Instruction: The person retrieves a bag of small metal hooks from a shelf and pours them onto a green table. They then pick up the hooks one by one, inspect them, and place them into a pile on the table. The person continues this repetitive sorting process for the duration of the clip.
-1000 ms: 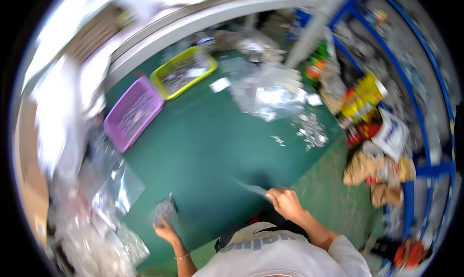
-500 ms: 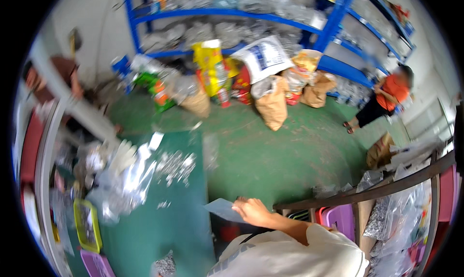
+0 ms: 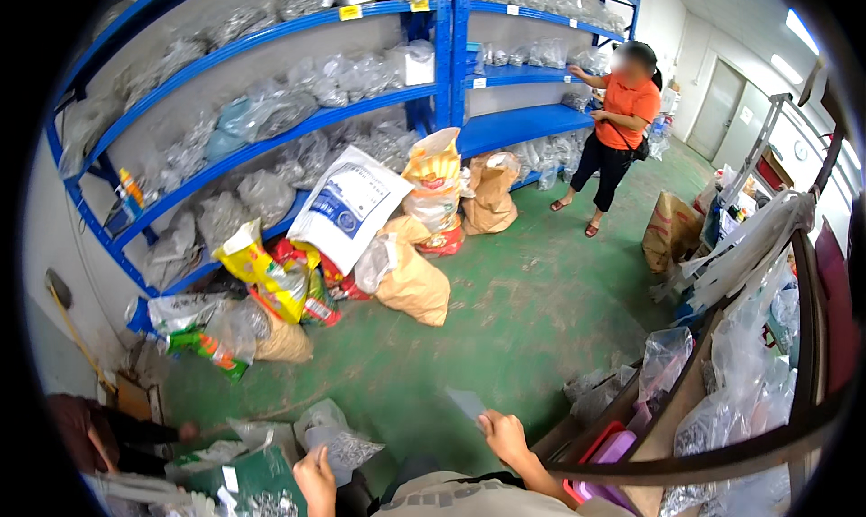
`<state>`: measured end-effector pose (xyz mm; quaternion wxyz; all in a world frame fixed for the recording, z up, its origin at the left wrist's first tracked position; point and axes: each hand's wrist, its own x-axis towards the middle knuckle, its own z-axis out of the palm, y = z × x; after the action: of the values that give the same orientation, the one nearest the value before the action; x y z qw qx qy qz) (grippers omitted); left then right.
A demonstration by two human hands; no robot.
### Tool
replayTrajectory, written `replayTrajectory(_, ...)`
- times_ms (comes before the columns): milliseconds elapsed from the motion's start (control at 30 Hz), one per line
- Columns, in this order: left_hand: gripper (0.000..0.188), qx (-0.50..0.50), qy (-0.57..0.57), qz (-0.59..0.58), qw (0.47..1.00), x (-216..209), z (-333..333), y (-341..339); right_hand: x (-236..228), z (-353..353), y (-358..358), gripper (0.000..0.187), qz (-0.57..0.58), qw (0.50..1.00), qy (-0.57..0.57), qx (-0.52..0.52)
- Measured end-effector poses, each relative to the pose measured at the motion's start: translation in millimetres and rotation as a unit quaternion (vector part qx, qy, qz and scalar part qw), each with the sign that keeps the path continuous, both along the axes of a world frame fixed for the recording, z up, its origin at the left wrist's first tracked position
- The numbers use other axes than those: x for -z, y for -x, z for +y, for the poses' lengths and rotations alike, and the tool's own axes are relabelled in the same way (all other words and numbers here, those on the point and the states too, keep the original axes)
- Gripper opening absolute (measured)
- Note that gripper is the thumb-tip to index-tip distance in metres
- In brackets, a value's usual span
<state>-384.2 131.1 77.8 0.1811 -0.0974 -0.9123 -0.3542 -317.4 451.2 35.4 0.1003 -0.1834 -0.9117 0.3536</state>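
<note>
My left hand (image 3: pixel 316 479) is closed at the bottom of the view, left of the middle. Its fingers meet a clear plastic bag of small metal parts (image 3: pixel 354 449), which hangs out to the right of the fist. The exact grip is partly hidden. Farther right, my right hand (image 3: pixel 507 440) pinches a thin, flat, grey translucent sheet (image 3: pixel 465 403) by its edge, over the green floor. Below and left of my left hand, loose metal parts (image 3: pixel 271 503) lie on a green tabletop (image 3: pixel 209 477).
Blue shelves (image 3: pixel 271 138) hold many clear bags. Paper sacks (image 3: pixel 410 282) and a white sack (image 3: pixel 350 201) stand before them. A person in an orange top (image 3: pixel 627 111) stands at the shelves; another person's dark sleeve (image 3: pixel 77 431) shows lower left. A rack with bags (image 3: pixel 731 418) borders my right.
My view has swung up and right, bringing the shelves and the orange-topped person closer to the middle. My left hand has come into sight with the bag. My right hand keeps the sheet.
</note>
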Motion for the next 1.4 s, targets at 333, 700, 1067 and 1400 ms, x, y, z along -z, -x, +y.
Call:
replayTrajectory(333, 0.009, 0.244, 0.088, -0.032, 0.965, 16, 186, 265, 38, 170, 138, 0.024, -0.042, 0.977, -0.031, 0.205)
replayTrajectory(700, 0.019, 0.442, 0.1, 0.022, 0.891, 2, 450, 507, 35, 368, 240, 0.023, -0.027, 0.909, -0.036, 0.413)
replayTrajectory(1067, 0.02, 0.449, 0.154, 0.028, 0.88, -1, 716, 675, 56, 641, 408, 0.024, 0.037, 0.91, -0.026, 0.413)
replayTrajectory(1400, 0.023, 0.448, 0.132, -0.002, 0.884, -20, 919, 813, 48, 849, 566, 0.025, 0.08, 0.925, 0.052, 0.367)
